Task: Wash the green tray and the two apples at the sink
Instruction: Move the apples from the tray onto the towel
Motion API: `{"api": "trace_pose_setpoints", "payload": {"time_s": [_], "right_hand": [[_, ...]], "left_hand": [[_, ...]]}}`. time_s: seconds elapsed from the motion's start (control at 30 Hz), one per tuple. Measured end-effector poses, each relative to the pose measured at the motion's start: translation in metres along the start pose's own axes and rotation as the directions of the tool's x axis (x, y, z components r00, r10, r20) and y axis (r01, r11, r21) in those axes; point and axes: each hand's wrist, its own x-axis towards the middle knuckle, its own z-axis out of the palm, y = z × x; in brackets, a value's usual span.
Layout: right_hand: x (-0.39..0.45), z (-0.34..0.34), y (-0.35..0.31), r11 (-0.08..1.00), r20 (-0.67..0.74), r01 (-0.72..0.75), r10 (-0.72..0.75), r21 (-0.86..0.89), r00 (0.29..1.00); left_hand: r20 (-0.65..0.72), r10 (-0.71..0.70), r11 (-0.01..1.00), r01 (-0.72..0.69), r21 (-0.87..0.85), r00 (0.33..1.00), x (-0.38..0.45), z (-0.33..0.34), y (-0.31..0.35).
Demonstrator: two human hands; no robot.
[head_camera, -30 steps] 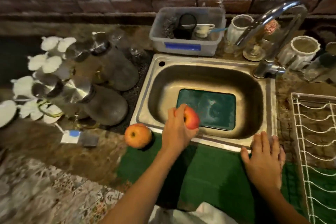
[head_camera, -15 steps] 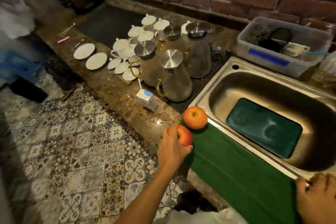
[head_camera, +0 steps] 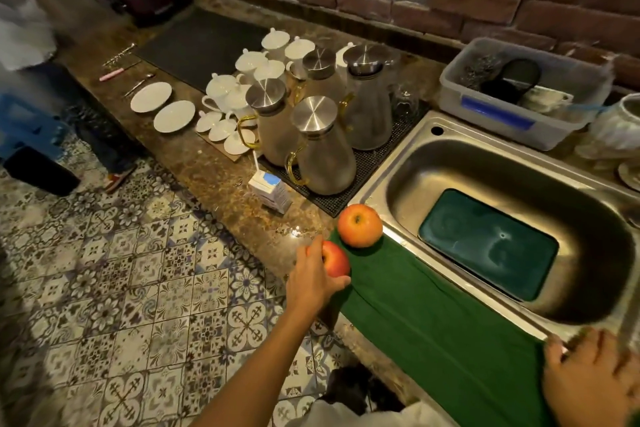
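Note:
The green tray lies flat on the bottom of the steel sink. One orange-red apple rests on the left end of a green cloth spread along the sink's front edge. My left hand grips a second, redder apple at the cloth's left corner, just in front of the first apple. My right hand rests flat at the cloth's right end by the sink rim, holding nothing.
Several lidded glass jugs stand on a black mat left of the sink, with white teapots, lids and saucers beyond. A small carton sits near the apples. A plastic tub stands behind the sink. Another person stands at the far left.
My left hand carried the red apple from over the sink down to the cloth's left corner beside the other apple. My view swung left, so the tap left the frame.

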Motion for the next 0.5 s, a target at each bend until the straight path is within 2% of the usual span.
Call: {"api": "trace_pose_setpoints", "payload": {"time_s": [0.07, 0.17, 0.27, 0.33, 0.43, 0.5], "right_hand": [[0.0, -0.01, -0.006, 0.996, 0.124, 0.014, -0.004, -0.084, 0.992], [0.001, -0.019, -0.013, 0.994, 0.043, -0.096, 0.094, 0.045, 0.995], [0.003, -0.015, -0.016, 0.996, 0.081, -0.09, 0.091, -0.011, 0.993], [0.005, -0.013, -0.014, 0.983, 0.103, -0.174, 0.167, 0.064, 0.981], [0.009, -0.007, -0.009, 0.985, 0.099, -0.169, 0.166, 0.025, 0.981], [0.009, -0.003, -0.007, 0.989, 0.121, -0.147, 0.148, -0.021, 0.981]], "left_hand": [[0.031, -0.004, 1.0, 0.004, -0.006, 1.0, 0.003, 0.0, -0.002], [0.08, -0.01, 1.0, 0.012, -0.021, 0.997, 0.006, -0.006, -0.001], [0.013, 0.026, 0.997, -0.027, 0.079, 1.0, 0.009, -0.021, 0.016], [-0.079, 0.158, 0.977, -0.145, 0.158, 0.984, 0.013, -0.033, 0.038], [-0.138, 0.373, 0.927, -0.373, 0.021, 0.918, 0.025, -0.04, 0.086], [-0.13, 0.498, 0.86, -0.507, -0.052, 0.858, 0.032, -0.029, 0.122]]}}
